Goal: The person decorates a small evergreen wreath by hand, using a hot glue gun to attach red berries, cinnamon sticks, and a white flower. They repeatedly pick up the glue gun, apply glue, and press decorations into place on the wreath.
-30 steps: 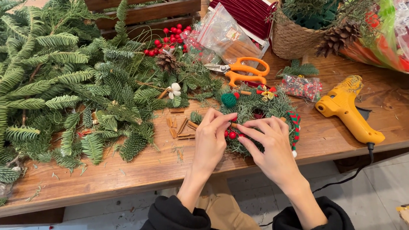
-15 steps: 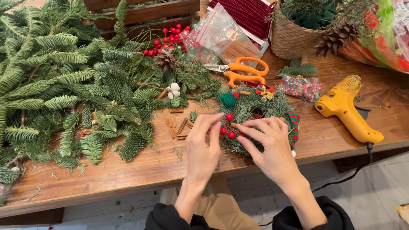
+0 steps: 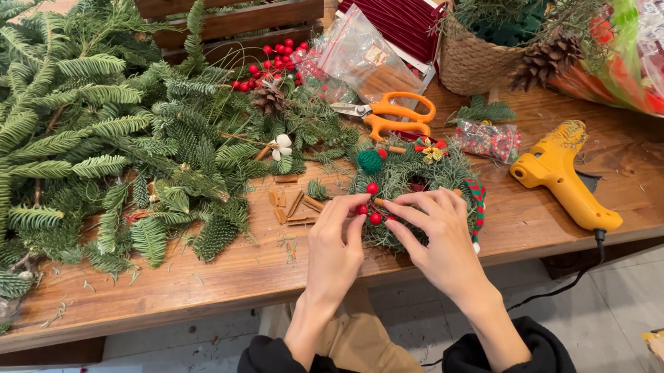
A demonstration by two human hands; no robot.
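Note:
A small green wreath (image 3: 437, 172) lies near the front edge of the wooden table (image 3: 652, 182), trimmed with a green ball, a tiny bow and a red-and-green striped band. My left hand (image 3: 339, 247) pinches a cluster of red berries (image 3: 370, 211) at the wreath's left rim. My right hand (image 3: 436, 236) rests on the wreath's lower part, its fingertips touching the same berries. Both sleeves are black.
A large heap of fir branches (image 3: 72, 132) covers the table's left. Cinnamon sticks (image 3: 290, 204) lie left of the wreath. Orange scissors (image 3: 394, 120), a yellow glue gun (image 3: 561, 178) with cord, a woven basket (image 3: 479, 63), a wooden crate (image 3: 228, 1) and loose red berries (image 3: 275, 61) stand behind.
Both hands stay on the wreath; my fingers have shifted slightly around the red berries at its left rim.

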